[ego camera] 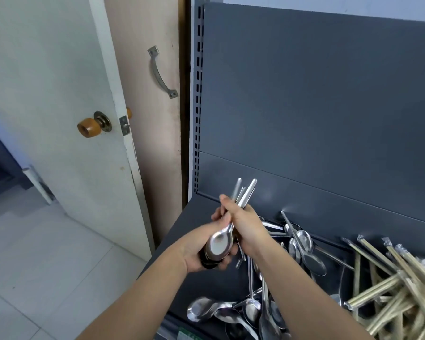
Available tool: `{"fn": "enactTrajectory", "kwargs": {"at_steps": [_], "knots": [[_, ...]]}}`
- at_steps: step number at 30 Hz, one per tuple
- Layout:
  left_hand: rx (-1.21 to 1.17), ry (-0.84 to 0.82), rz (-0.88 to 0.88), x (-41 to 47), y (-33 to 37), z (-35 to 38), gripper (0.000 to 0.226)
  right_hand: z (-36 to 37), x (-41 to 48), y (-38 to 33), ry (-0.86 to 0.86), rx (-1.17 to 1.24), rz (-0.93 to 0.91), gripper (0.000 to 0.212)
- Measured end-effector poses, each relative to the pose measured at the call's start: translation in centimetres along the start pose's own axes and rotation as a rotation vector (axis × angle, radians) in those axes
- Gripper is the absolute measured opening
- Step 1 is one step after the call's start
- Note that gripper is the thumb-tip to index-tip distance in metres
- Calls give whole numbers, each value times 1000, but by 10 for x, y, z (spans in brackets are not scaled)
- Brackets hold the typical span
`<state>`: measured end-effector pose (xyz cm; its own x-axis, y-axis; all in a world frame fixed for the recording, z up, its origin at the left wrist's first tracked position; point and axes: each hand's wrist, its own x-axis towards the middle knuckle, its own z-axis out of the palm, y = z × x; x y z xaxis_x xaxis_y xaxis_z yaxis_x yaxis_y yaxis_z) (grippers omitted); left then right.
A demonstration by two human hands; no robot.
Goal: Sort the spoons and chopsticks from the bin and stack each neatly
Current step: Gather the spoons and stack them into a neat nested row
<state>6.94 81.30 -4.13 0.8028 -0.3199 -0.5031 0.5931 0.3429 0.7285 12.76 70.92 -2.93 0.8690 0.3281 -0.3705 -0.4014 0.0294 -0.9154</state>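
A nested bundle of steel spoons (219,245) is held over the left end of a dark grey shelf (196,224). My left hand (196,251) cups the bowls from below. Around the handles curls my right hand (243,223), and the handle tips stick up past its fingers. Loose spoons (302,246) lie scattered on the shelf to the right, and more spoons (233,312) lie near its front edge. Wrapped wooden chopsticks (390,290) are piled at the far right.
The shelf has a tall dark grey back panel (317,94) and a slotted grey upright (198,94) at its left. A white door with a wooden knob (90,127) stands left of it, over a pale tiled floor (47,266).
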Motion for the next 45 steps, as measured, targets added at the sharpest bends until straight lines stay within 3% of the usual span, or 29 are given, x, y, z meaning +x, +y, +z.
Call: {"fn": "enactTrajectory", "kwargs": {"at_steps": [2,4,8,13,19,22,24,27,33,35,37,38,40,43,45], "knots": [[-152,-29,-23,2,-3,-1,61,-1,1,1,107,-76,-34,39],[-227,-36,-4,2,-6,-3,56,-4,2,3,148,-130,-55,42],[-160,30,35,4,-4,-5,51,-8,0,6,153,-153,-100,33],[-214,147,47,2,-3,-1,60,-6,1,11,189,-113,-237,29],[36,359,217,3,-3,1,41,-9,-1,8,97,-180,-156,27],[-50,331,330,1,-3,0,49,-5,-3,7,142,-46,-181,27],[-225,269,475,0,-6,-3,46,-3,-1,5,208,141,-117,28],[-227,269,644,5,-14,-3,59,3,1,6,251,360,20,28],[-550,312,627,9,-6,2,14,15,-13,14,4,396,82,38],[-521,302,654,5,-2,-10,13,7,-10,11,67,374,94,43],[-468,337,656,2,3,-23,12,-1,-5,11,209,350,19,31],[-427,359,641,1,6,-29,12,-3,-2,12,254,308,-68,22],[-349,395,605,0,8,-37,11,-5,3,16,240,6,-244,9],[-305,385,596,3,9,-42,13,1,3,20,78,-522,-267,15],[-323,377,600,4,11,-41,13,3,3,24,31,-652,-291,18]]}}
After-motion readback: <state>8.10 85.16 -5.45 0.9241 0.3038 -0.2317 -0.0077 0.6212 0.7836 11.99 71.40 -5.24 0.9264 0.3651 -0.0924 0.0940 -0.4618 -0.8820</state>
